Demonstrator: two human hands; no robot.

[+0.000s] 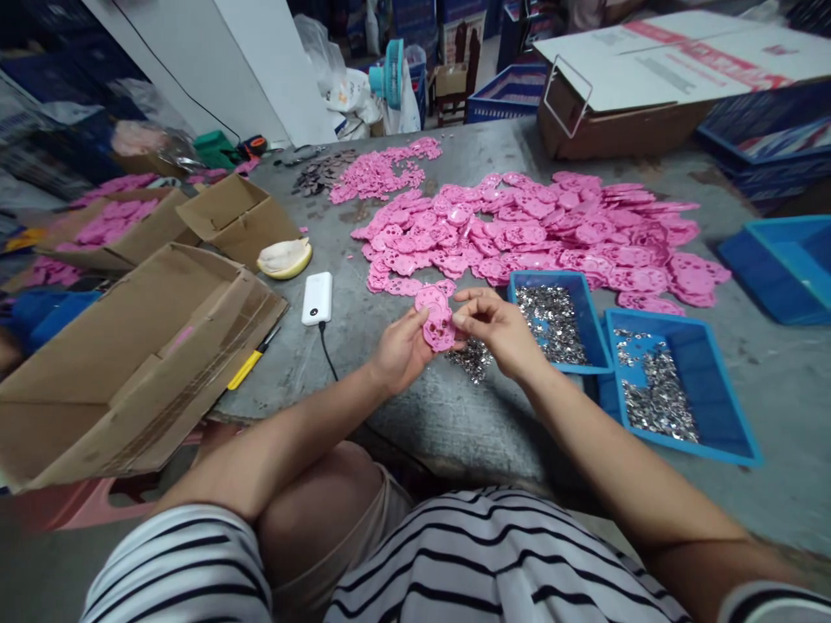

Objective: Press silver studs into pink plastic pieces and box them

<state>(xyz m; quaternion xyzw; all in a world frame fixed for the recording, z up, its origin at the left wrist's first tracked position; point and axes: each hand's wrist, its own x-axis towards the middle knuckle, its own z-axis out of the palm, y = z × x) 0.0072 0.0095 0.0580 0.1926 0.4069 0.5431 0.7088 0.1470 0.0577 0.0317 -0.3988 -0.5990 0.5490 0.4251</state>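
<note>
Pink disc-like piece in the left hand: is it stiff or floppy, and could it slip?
The pink disc-like piece looks fairly stiff, staying flat in the left hand. Being thin, it's probably light. The pink pile looks glossy, so similar pieces may slide.

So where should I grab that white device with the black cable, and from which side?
Probably best to hold the white device by its two long edges, toward the far end, with the grip coming down from above. It lies flat on the tabletop, longer than wide, and the black cable leaves its near end, so that end is better left alone.
</note>
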